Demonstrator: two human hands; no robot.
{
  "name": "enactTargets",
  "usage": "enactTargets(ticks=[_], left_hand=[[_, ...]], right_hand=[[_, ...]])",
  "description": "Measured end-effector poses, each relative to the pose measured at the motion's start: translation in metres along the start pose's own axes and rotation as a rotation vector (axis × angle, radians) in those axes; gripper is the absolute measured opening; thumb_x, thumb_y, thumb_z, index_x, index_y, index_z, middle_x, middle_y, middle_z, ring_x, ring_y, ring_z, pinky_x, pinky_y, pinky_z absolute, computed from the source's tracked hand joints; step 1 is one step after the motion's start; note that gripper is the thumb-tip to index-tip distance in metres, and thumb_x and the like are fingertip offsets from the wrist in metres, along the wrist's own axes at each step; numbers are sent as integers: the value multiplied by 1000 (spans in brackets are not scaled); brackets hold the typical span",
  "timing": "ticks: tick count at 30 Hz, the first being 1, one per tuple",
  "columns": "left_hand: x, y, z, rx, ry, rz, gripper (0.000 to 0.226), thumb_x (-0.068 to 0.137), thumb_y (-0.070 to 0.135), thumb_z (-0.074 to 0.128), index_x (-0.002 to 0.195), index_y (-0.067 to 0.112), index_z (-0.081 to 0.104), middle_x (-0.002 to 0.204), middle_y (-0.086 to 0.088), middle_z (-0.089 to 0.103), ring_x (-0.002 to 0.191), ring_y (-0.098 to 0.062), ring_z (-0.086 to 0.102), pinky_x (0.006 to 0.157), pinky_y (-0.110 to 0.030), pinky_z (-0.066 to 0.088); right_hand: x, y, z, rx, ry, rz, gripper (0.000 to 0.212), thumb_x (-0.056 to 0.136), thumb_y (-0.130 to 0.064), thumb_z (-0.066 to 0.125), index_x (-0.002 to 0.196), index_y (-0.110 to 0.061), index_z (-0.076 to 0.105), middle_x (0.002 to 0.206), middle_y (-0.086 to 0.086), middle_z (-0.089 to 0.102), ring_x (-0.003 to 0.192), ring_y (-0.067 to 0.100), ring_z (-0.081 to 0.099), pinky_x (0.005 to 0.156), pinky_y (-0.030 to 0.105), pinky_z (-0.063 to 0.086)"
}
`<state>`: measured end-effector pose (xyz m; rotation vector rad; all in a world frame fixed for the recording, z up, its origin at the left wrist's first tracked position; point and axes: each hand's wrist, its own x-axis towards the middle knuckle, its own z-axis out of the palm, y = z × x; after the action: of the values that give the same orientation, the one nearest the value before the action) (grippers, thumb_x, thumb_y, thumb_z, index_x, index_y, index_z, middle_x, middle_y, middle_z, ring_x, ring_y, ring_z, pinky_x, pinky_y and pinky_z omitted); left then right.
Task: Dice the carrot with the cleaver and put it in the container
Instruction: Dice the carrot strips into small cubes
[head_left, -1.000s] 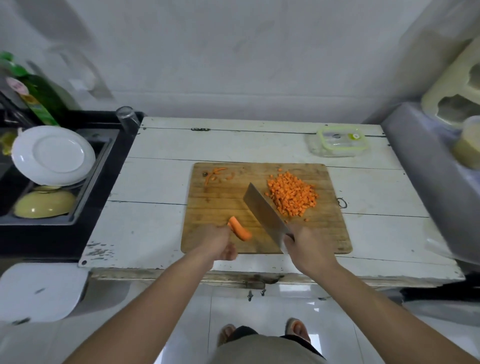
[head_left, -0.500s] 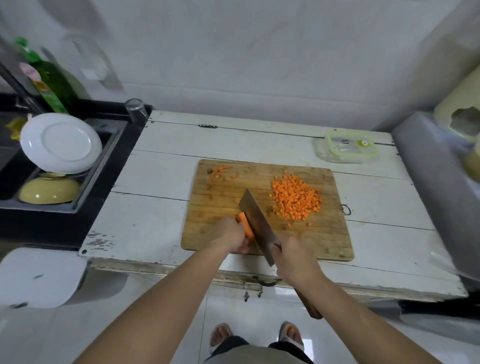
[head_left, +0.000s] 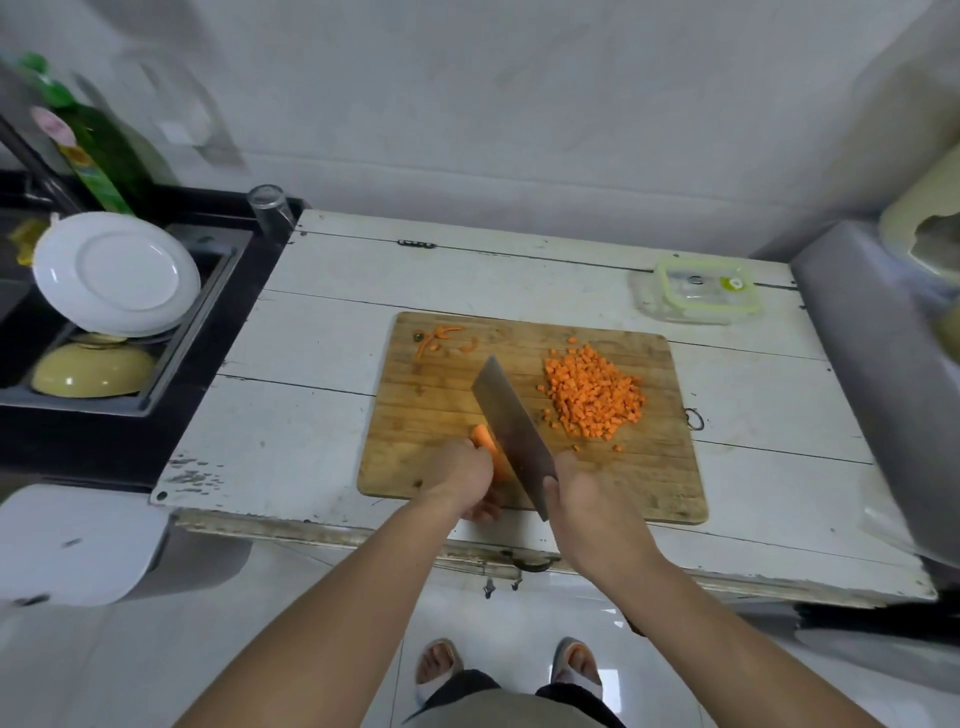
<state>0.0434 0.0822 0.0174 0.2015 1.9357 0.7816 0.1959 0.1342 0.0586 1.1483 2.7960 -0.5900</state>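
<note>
nearest the camera, two bare forearms reach out over a tiled floor to the near edge of a worn white table (head_left: 311, 415). the left hand (head_left: 464, 477) is curled over the near end of the remaining carrot piece (head_left: 488, 446), pinning it to the wooden cutting board (head_left: 431, 415); only the far, rounded end of the carrot shows past the knuckles. the right hand (head_left: 582, 499) is clenched around the handle of the cleaver (head_left: 514, 428), whose broad blade stands on edge just right of the carrot, running diagonally from the hand toward the far left. whether the edge is already into the carrot or only resting against it cannot be told from here.

further out on the right half of the board lies a heap of diced carrot (head_left: 595, 397), with a few stray cubes beside it. at the far left corner of the board sit some thin carrot scraps (head_left: 439, 338).

beyond the board, at the far right of the table, the clear container (head_left: 698, 291) with a green-rimmed lid sits apart from everything, seemingly with its lid on.

the step in hand looks like cutting down the last piece, so dicing is mostly done and the transfer not begun. the next move calls for keeping the left fingertips tucked back from the blade while slicing, then opening the container and scooping the dice across.
</note>
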Motion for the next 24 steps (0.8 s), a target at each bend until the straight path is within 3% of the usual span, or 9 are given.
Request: enactTargets(ticks=[4, 9, 15, 21, 24], left_hand=[[-2, -2, 4, 7, 46, 33, 26, 108, 25, 37, 99, 17, 60, 80, -16, 74, 60, -30, 74, 49, -31, 57], [0, -3, 4, 10, 49, 48, 26, 107, 24, 38, 97, 18, 60, 78, -16, 74, 60, -30, 74, 54, -39, 63], [1, -5, 5, 29, 60, 64, 27, 107, 23, 37, 103, 15, 61, 77, -16, 74, 57, -29, 74, 50, -35, 61], [2, -3, 4, 48, 43, 58, 25, 103, 19, 37, 109, 15, 61, 76, -16, 74, 57, -30, 74, 52, -37, 61], [1, 1, 1, 91, -13, 29, 30, 98, 13, 38, 99, 5, 67, 70, -16, 74, 58, -31, 74, 54, -38, 62]], right_hand=[[-3, -5, 5, -79, -4, -15, 12, 104, -18, 43, 110, -13, 52, 84, 10, 65, 67, 29, 53, 56, 35, 32], [-3, -8, 8, -84, -25, 4, 12, 100, -10, 46, 110, -13, 54, 84, 9, 66, 70, 28, 59, 56, 33, 36], [-7, -11, 14, -70, -43, 32, 13, 98, -8, 51, 110, -13, 53, 80, 6, 65, 68, 26, 62, 54, 35, 47], [-11, -21, 10, -121, -85, 35, 21, 95, -3, 49, 114, -13, 46, 88, 8, 66, 67, 27, 53, 58, 33, 35], [-12, -30, 6, -136, -113, 31, 33, 91, 2, 52, 116, -14, 38, 92, 8, 65, 67, 25, 50, 59, 32, 35]])
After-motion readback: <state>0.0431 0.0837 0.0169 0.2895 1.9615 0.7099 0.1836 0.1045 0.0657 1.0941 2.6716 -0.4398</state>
